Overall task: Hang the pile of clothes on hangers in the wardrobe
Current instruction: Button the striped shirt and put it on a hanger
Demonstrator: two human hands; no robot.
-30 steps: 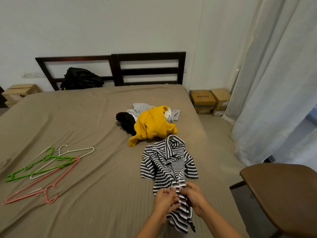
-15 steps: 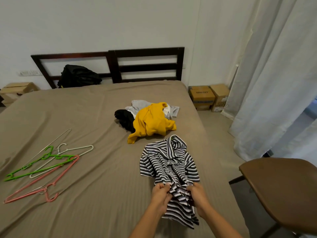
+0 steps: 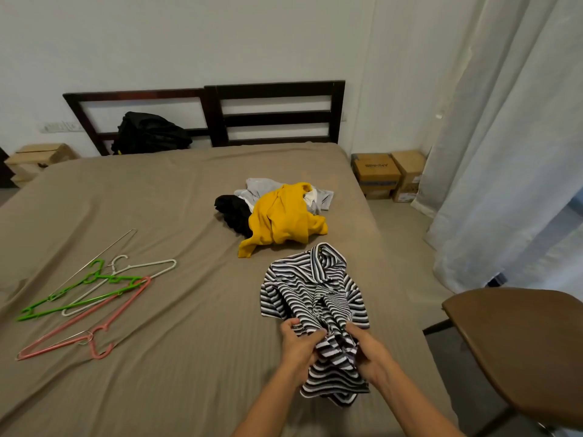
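Pile of clothes [image 3: 280, 216] sits on the right half of the bed [image 3: 157, 200], past the middle toward the headboard [image 3: 274, 111]. A yellow top [image 3: 284, 219] is on top, a black garment [image 3: 233, 212] pokes out on its left, and something light grey [image 3: 262, 189] is mostly buried behind, so I can't tell how many pieces are really in there.

Just in front of the pile, apart from it, lies a black-and-white striped shirt [image 3: 312, 291], all bunched up. Both hands are on its near end. The left hand [image 3: 298, 345] has its fingers curled round a fold with the thumb pressed on top. The right hand [image 3: 369, 351] is clenched on the fabric right next to it. Most of the fingertips are sunk in the cloth, so the exact grip is hard to see. The shirt's hem hangs between the forearms, which are cut off by the bottom edge.

Over on the left of the bed is a loose tangle of hangers: a green one [image 3: 79, 288], a white one [image 3: 138, 269], a pink one [image 3: 82, 329] and a thin wire one [image 3: 104, 253] whose lower end disappears under the others.

A black bag [image 3: 151, 132] slumps against the headboard. Two cardboard boxes [image 3: 377, 175] stand on the floor beside the bed, print too blurry to read. There's a white curtain [image 3: 504, 152] on the right, and a brown chair [image 3: 520, 342] gets chopped off by the frame edge.
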